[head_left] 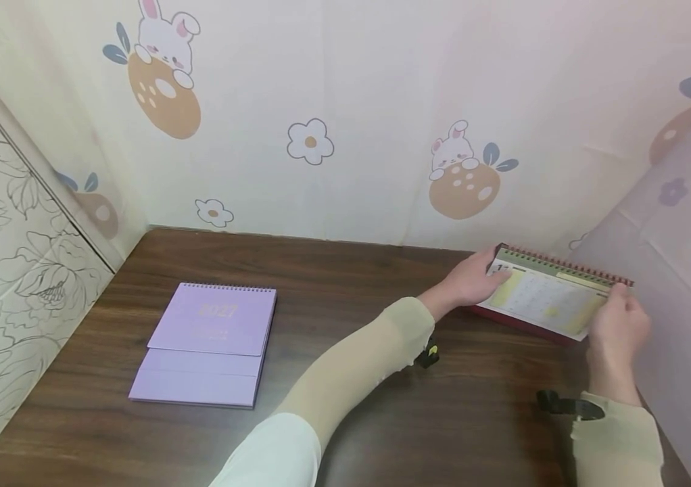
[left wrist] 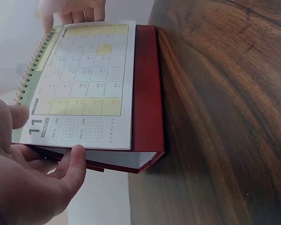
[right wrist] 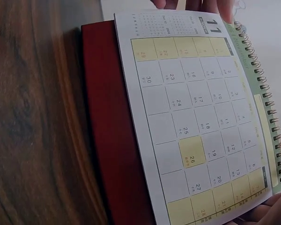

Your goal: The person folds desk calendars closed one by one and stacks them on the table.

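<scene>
A spiral-bound desk calendar (head_left: 543, 301) with a dark red stand stands on the table at the back right, showing its month 11 page. My left hand (head_left: 472, 279) grips its left end. In the left wrist view, the thumb (left wrist: 19, 116) lies near the coil edge and the other fingers reach around the side. At the opposite end, my right hand (head_left: 619, 326) holds the calendar by its upper right corner. Part of that hand is cut off in the right wrist view. The red base (right wrist: 110, 122) shows below the page.
A purple 2027 desk calendar (head_left: 211, 321) rests on the left of the dark wooden table (head_left: 345, 277). Curtains with rabbit prints (head_left: 370, 122) hang behind the table, and a pale curtain (head_left: 686, 270) lies close beside my right hand.
</scene>
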The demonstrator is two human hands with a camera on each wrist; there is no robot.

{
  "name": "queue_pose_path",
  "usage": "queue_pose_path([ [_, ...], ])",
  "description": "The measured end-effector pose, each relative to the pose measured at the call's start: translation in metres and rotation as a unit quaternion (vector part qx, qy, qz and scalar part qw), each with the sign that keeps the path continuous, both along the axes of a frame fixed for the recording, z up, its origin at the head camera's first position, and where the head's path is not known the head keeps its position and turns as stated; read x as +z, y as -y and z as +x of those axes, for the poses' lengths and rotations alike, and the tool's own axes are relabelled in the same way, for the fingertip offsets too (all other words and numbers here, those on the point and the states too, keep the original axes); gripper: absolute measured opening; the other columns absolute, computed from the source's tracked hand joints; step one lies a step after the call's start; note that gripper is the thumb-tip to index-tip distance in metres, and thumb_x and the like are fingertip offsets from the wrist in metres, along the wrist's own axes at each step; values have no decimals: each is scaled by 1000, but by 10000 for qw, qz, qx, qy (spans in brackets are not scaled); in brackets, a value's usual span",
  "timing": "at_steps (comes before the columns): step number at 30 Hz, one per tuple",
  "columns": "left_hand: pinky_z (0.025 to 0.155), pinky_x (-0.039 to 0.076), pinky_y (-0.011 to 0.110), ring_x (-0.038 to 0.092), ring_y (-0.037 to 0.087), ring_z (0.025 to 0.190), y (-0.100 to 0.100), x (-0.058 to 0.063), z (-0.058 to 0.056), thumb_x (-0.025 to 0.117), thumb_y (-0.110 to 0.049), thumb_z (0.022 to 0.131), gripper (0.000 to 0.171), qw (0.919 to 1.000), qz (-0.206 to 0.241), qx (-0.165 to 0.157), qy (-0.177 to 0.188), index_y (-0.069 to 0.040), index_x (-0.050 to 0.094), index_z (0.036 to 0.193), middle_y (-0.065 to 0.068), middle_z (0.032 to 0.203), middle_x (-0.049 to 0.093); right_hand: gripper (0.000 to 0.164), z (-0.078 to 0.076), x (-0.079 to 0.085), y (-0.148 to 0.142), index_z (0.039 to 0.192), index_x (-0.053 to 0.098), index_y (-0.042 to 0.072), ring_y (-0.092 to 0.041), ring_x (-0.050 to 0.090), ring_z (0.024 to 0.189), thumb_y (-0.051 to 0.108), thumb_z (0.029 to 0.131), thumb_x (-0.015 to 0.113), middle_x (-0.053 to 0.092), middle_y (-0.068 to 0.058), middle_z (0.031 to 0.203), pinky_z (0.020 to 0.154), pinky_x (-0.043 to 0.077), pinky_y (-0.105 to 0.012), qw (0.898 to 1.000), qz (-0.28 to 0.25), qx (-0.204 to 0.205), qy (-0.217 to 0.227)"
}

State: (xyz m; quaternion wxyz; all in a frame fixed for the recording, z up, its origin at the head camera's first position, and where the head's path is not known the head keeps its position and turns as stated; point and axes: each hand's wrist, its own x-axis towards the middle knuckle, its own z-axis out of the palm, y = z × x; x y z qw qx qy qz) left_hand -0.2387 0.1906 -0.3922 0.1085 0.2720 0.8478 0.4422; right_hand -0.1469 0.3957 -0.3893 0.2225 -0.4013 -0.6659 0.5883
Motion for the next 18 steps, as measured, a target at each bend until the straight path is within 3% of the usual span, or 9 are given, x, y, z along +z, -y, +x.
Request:
queue_pose_path([
  [8, 109, 31, 21, 35, 2, 138, 18, 6, 6, 39, -44, 106, 59, 9970, -576, 517, 14, -22, 24, 159, -11, 157, 36, 32, 0, 6, 18, 89, 60, 25, -7, 41, 81, 52, 102, 46, 51, 9, 87, 77, 32, -26, 9989, 211, 346, 228],
  [10, 110, 31, 22, 35, 2, 139, 26, 6, 7, 39, -44, 106, 60, 9961, -669, 572, -35, -20, 23, 159, -10, 157, 35, 33, -1, 8, 25, 90, 60, 25, -8, 42, 81, 53, 101, 46, 52, 9, 86, 76, 32, -27, 9982, 245, 475, 257],
  [14, 107, 35, 23, 42, 4, 134, 44, 10, 7, 38, -42, 107, 60, 9949, -779, 582, -283, -17, 22, 159, -6, 154, 41, 40, -3, 9, 37, 91, 59, 22, -12, 42, 79, 55, 102, 40, 53, 4, 86, 70, 34, -29, 9912, 894, 832, 508],
  [18, 105, 37, 24, 45, 4, 130, 58, 16, 6, 39, -41, 107, 60, 9944, -784, 615, -365, -18, 23, 159, -6, 153, 42, 47, -6, 8, 48, 104, 60, 16, -18, 44, 90, 55, 103, 34, 56, -10, 111, 74, 34, -30, 9833, 1280, 1114, 656],
])
